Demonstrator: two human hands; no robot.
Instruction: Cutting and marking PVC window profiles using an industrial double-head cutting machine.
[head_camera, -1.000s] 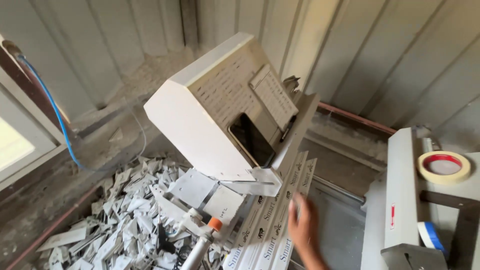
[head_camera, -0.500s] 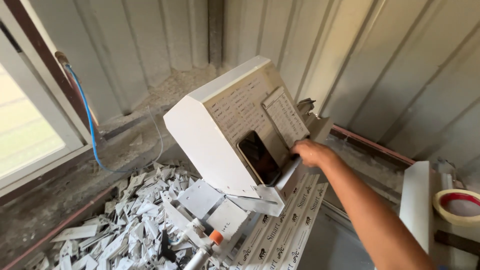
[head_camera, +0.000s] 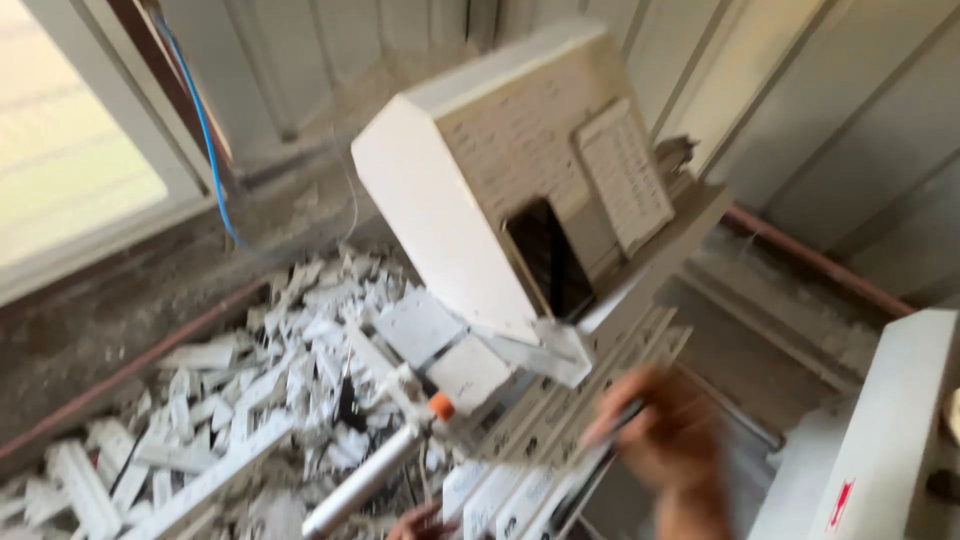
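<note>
My right hand (head_camera: 668, 432) is blurred low in the view, over a stack of long white plastic strips (head_camera: 560, 440). Its fingers are closed around a thin dark pen-like stick (head_camera: 618, 417). Only the fingertips of my left hand (head_camera: 420, 522) show at the bottom edge, by the near ends of the strips; its grip is hidden. Above the strips stands a tilted white box-shaped machine housing (head_camera: 470, 200). A dark phone (head_camera: 545, 258) and a printed sheet (head_camera: 625, 175) lean on its sloped face.
A heap of short white plastic offcuts (head_camera: 230, 400) covers the floor at left. A silver tube with an orange cap (head_camera: 372, 478) lies beside it. A white machine (head_camera: 885, 440) stands at right. Corrugated wall panels, a blue cable (head_camera: 205, 130) and a window lie behind.
My right hand has come back down from the phone on the sloped box face to the strips, now with a dark stick in it. The view has swung left and blurred.
</note>
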